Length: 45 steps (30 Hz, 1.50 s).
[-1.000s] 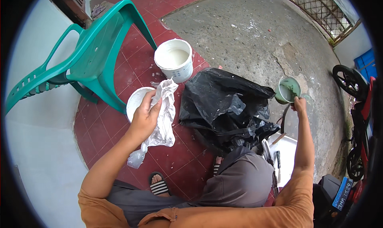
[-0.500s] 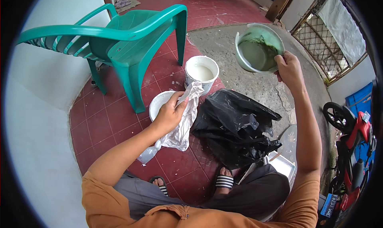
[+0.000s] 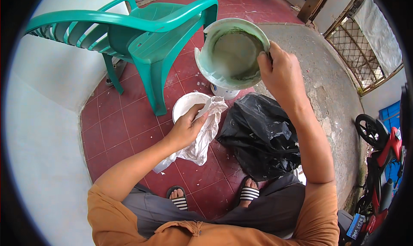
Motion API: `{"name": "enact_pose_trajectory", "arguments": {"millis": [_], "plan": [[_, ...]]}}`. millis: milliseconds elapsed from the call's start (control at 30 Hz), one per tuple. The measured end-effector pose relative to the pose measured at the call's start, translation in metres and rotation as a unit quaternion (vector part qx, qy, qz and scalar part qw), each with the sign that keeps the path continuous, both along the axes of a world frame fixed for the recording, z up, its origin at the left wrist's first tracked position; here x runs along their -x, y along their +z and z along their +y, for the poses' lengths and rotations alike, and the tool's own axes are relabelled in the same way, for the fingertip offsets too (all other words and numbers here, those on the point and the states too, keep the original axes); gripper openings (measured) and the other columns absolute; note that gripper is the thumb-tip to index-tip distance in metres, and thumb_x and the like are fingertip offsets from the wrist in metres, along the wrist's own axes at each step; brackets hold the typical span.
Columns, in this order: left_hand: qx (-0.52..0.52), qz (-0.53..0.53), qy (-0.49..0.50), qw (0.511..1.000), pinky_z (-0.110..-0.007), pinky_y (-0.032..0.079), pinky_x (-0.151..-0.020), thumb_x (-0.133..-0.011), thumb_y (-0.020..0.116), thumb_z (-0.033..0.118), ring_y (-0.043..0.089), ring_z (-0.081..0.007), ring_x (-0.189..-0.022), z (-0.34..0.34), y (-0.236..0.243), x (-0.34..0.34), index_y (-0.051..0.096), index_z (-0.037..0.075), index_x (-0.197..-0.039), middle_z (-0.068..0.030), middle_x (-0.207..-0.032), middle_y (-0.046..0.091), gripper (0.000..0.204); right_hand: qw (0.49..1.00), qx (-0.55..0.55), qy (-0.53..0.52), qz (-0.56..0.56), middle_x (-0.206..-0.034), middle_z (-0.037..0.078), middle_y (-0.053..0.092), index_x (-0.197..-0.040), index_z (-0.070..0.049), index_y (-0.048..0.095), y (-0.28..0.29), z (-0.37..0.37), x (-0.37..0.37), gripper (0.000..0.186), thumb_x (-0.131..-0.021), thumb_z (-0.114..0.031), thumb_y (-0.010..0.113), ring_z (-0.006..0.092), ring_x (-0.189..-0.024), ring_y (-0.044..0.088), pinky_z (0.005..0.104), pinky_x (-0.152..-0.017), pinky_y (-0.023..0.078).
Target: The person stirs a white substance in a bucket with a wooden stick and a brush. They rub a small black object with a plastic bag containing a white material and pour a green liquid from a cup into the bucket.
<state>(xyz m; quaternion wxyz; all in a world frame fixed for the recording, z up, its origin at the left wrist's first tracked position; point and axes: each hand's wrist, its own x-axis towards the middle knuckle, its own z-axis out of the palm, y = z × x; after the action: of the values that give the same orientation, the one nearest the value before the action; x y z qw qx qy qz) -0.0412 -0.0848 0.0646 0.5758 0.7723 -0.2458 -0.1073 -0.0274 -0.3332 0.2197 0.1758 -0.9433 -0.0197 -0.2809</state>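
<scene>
1. The chair (image 3: 142,35) stands left of the raised bowl (image 3: 232,52);
2. the bucket (image 3: 224,91) sits under that bowl;
3. the rag (image 3: 202,134) lies left of the bag (image 3: 262,134);
4. the plate (image 3: 186,106) is behind the rag.

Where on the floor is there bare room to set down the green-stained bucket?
Bare red tiles lie left of the white bowl, between green plastic chair and white wall. Crowded: around the black plastic bag and crumpled white cloth.
</scene>
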Motion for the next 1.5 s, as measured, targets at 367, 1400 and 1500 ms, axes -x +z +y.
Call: {"name": "enact_pose_trajectory", "arguments": {"millis": [367,1400,1500], "plan": [[0.017,0.035,-0.021,0.999,-0.036,0.046,-0.099,-0.107,0.049,0.031,0.062,-0.0262,-0.115,-0.016,0.004,-0.003,0.054,-0.001,-0.132,-0.0188,-0.12,0.065,0.042,0.995,0.064,0.024,-0.079,-0.074,0.021,0.068,-0.123,0.003,0.063,-0.006,-0.016,0.012,0.037,-0.09,-0.013,0.061,0.0379,-0.067,0.068,0.0465,-0.065,0.054],[-0.113,-0.001,-0.032,0.993,-0.037,0.046,-0.101,-0.103,0.05,0.054,0.061,-0.0294,-0.12,-0.108,-0.002,-0.187,0.055,-0.004,-0.136,-0.0214,-0.129,0.065,0.067,0.983,0.026,-0.116,-0.14,-0.078,0.021,0.071,-0.123,0.002,0.064,-0.032,-0.114,-0.106,0.039,-0.092,-0.02,0.054,0.0387,-0.072,0.07,0.0501,-0.068,0.056],[-0.099,0.101,-0.055,0.988,-0.036,0.043,-0.105,-0.102,0.052,0.055,0.059,-0.0249,-0.121,-0.123,0.002,-0.199,0.052,-0.002,-0.141,-0.0173,-0.132,0.062,0.069,0.983,0.014,-0.124,-0.137,-0.078,0.02,0.071,-0.125,0.001,0.063,-0.049,-0.127,-0.119,0.041,-0.092,-0.02,0.054,0.038,-0.072,0.071,0.0498,-0.068,0.056]]}}
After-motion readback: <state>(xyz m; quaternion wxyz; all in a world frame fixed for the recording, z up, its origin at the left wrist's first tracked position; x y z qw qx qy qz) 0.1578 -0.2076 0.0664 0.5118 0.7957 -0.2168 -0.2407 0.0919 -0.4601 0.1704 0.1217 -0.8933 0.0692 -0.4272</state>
